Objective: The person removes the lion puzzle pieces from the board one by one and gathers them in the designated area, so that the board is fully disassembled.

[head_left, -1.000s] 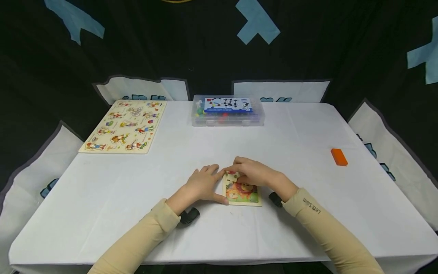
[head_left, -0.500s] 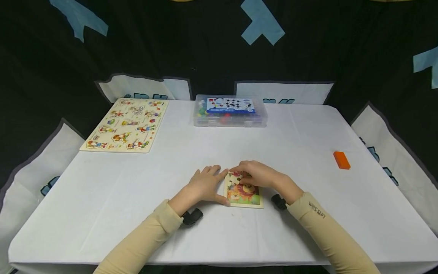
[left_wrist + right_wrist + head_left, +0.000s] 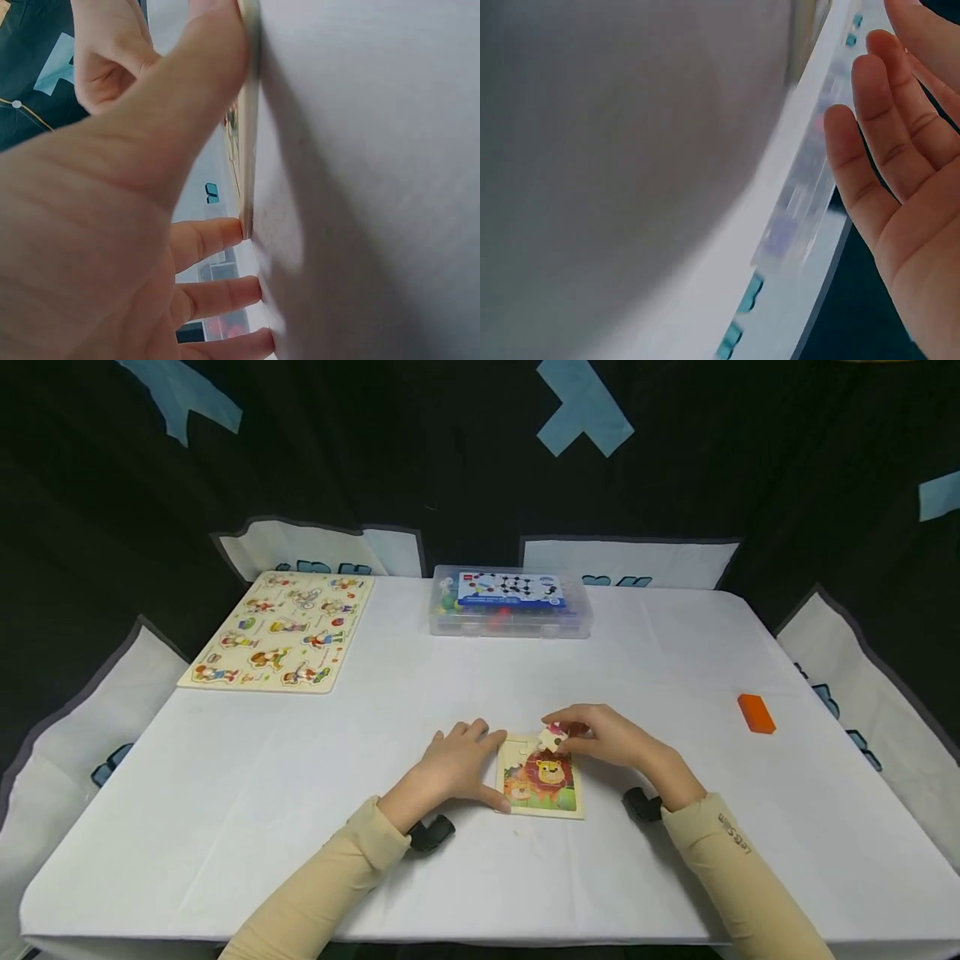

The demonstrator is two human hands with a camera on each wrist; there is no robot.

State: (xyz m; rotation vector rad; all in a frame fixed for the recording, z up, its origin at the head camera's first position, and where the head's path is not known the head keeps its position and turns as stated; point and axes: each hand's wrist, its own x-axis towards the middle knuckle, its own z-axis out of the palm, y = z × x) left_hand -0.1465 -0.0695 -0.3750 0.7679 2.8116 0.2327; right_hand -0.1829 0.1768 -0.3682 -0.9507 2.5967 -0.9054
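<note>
A small wooden jigsaw board (image 3: 542, 813) with a lion picture lies flat on the table; its upper part shows bare wood. My left hand (image 3: 459, 770) touches the board's left edge, its thumb at the near corner and index finger at the far corner. The left wrist view shows these fingers fairly straight against the board's edge (image 3: 248, 157). Just above the far right part of the board, my right hand (image 3: 611, 737) pinches a puzzle piece (image 3: 552, 737) with white and pink on it. In the right wrist view that piece is out of sight.
At the back left lies a large wooden picture board (image 3: 273, 635). A clear plastic case (image 3: 510, 625) with coloured parts stands at the back middle. An orange block (image 3: 756, 713) rests on the white table (image 3: 420, 893) at the right.
My right hand has moved right and lifted the puzzle piece off the board's upper part, baring the wood there. My left hand has stayed at the board's left edge.
</note>
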